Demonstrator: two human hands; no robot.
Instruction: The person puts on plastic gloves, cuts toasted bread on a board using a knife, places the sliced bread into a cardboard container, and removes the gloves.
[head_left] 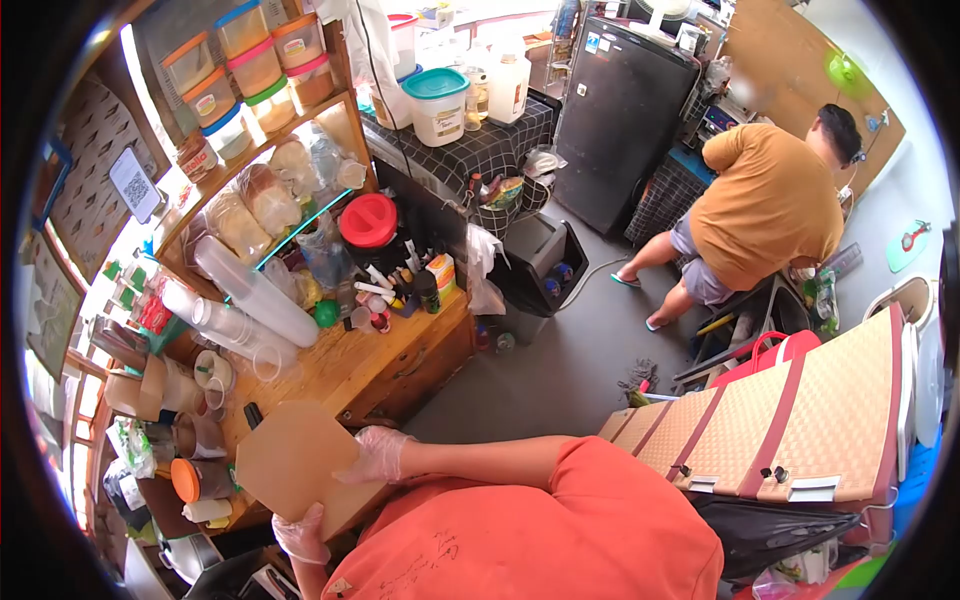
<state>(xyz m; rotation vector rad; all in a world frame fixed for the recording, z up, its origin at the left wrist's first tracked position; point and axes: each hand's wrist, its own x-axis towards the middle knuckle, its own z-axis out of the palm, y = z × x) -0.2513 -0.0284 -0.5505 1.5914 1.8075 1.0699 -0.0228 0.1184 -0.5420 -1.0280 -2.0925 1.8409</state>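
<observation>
the brown cardboard (288,450) sits near half past seven in view, by the wooden counter (410,335). the gloved right hand (376,455) grasps its three o'clock edge, the gloved left hand (302,533) pinches six, presumably for steadiness. stacked cups (240,322) lie at its eleven, likely kept handy.

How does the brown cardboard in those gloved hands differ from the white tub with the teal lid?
The brown cardboard has straight edges and a plain surface; the white tub is rounded and labelled. The left hand and right hand hold the cardboard; the tub stands on checked cloth.
</observation>
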